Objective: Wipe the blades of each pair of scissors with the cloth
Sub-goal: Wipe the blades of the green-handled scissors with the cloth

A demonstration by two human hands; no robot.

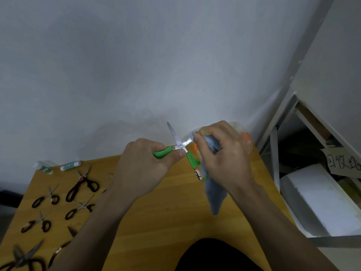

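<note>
From the head camera, the left hand grips one handle of the green-handled scissors, thumb pressed just below the pivot, holding them up above the far edge of the wooden table. The scissors are spread open: one blade points up and away, the other slants right into the blue-grey cloth. The right hand has its fingers curled round the cloth, pinching it about that blade; the rest of the cloth hangs down toward the table. The lower green handle bears a small white label with dark marks, too blurred to read.

At the table's left lie several black-handled scissors, spread apart from one another. Beyond them, at the far edge, are two white tubes with green print, the lettering unreadable. To the right stands a metal shelf holding a white foam block and a cardboard sign with handwritten Chinese characters, "回收" legible, the rest cut off.
</note>
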